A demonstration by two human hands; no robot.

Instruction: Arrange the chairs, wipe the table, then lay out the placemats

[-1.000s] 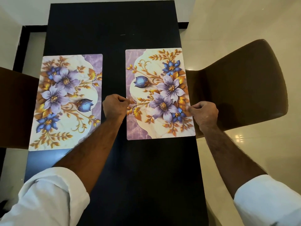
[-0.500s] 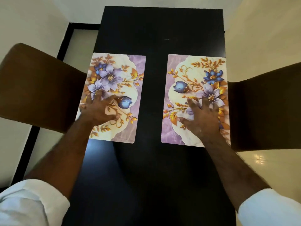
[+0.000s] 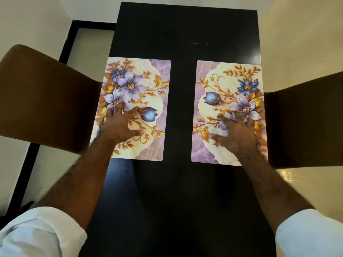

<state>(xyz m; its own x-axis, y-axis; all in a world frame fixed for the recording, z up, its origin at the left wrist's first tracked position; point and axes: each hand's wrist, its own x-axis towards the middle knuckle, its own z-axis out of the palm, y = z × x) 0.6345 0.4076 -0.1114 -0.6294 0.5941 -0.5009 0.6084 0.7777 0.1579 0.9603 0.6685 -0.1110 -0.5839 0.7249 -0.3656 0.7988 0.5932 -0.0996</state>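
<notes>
Spread fingers (image 3: 118, 108) flat on both placemats (image 3: 159, 108), bare table (image 3: 182, 112) strip between.

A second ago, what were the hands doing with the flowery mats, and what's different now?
Both hands let go of the right placemat, whose edges they were pinching. Now the left hand lies flat on the left placemat and the right hand flat on the right one. Both mats stayed on the black table, chairs at each side.

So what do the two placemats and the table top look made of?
Left placemat and right placemat: probably thin plastic or laminate, lying flat with crisp edges and a glossy floral print. Table: dark wood or veneer, matte black, with faint grain showing.
</notes>
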